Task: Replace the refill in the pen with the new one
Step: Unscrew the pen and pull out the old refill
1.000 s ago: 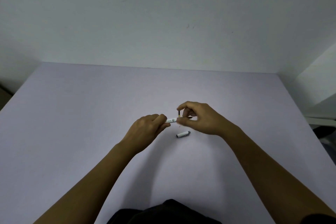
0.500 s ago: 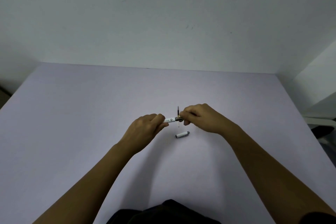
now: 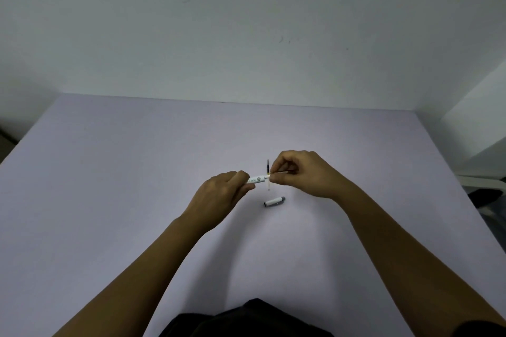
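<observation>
— Where was the pen at that moment?

— Held off the table (image 3: 137, 172), between the two hands. The left hand (image 3: 219, 194) was closed round the white pen barrel (image 3: 257, 179), whose long axis ran roughly left to right, tilted slightly up toward the right. Its open end pointed straight at the right hand (image 3: 298, 172).

— And the right hand?

— Pinched shut on something thin and pale at the mouth of the barrel; I took it for a refill (image 3: 282, 171), lying nearly in line with the barrel, though it was too small to be sure which refill it was. The fingertips sat just beside the barrel's end.

— So which relation mattered?

— The alignment. As I judged it, the coming move was a slide along the barrel's axis — in or out — so the thin piece had to stay collinear with the bore. The right hand was the nearer one and would do the travelling; the left only had to steady.

— Anything else about?

— A second thin stick (image 3: 268, 174), dark at its upper part, stood nearly upright across the gap between the hands; what held it I couldn't tell. A white cap (image 3: 274, 202) with a grey end lay on the table just below, apart from both hands.

— Any writing?

— A small grey mark was printed on the barrel — not legible.
</observation>
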The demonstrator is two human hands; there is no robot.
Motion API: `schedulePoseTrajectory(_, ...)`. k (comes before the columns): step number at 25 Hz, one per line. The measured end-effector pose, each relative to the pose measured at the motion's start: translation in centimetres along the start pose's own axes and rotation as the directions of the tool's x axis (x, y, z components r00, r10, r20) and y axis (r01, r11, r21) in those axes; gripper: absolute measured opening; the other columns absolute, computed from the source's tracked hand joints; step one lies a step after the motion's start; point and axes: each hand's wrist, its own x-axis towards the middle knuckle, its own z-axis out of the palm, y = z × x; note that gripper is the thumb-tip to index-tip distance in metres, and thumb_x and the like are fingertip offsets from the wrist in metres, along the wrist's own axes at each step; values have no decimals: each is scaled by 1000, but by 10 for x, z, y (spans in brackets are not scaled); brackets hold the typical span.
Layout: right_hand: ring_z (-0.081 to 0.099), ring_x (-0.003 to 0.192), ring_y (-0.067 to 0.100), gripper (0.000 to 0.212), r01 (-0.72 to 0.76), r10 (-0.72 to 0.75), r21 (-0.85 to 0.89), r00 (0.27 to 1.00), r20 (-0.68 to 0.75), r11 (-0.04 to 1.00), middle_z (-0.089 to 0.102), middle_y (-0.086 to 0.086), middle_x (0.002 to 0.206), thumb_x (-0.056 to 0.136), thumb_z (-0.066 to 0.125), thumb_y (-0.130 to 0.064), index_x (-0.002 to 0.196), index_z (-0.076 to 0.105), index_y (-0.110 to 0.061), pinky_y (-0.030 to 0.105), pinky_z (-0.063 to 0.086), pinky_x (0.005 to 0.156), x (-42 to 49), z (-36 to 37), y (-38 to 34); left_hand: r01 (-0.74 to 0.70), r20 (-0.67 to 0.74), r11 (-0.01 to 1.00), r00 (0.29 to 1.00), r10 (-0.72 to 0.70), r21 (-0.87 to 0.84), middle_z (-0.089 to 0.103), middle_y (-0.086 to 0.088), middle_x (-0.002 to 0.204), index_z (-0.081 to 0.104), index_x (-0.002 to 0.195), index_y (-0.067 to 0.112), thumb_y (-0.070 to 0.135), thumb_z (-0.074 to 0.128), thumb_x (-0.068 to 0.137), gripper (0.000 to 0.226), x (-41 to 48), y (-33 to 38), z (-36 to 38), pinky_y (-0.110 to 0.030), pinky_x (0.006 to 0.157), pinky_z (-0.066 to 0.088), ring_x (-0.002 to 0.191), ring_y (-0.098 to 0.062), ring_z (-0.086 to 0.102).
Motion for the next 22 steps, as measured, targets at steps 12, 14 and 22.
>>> schedulePoseTrajectory(12, 69, 85, 3, 16, 1, 62, 453, 990, -125, 891, 70, -2, 89, 84, 66, -11, 99, 66, -18, 15, 52, 80, 10, 7, 7, 314, 182, 900, 946, -268, -304, 53, 0, 67, 45, 87, 19, 28, 43, 96, 13, -8, 2, 27, -29, 56, 38, 61, -21, 47)
schedulePoseTrajectory(14, 69, 86, 7, 19, -13, 114, 556, 982, -149, 831, 72, -2, 88, 81, 68, -7, 97, 62, -16, 22, 52, 85, 13, 11, 10, 284, 138, 908, 958, -253, -308, 54, -1, 73, 51, 90, 17, 25, 48, 94, 10, -6, -2, 31, -29, 61, 41, 66, -20, 49)
schedulePoseTrajectory(22, 67, 81, 1, 11, 47, 138, 601, 956, -259, 798, 70, -6, 84, 84, 66, -8, 92, 67, -15, 13, 50, 75, 31, 16, 14, 407, 170, 834, 913, -370, -371, 68, -2, 83, 64, 95, 11, 25, 59, 89, 15, 7, -6, 42, -11, 66, 44, 76, -19, 64)
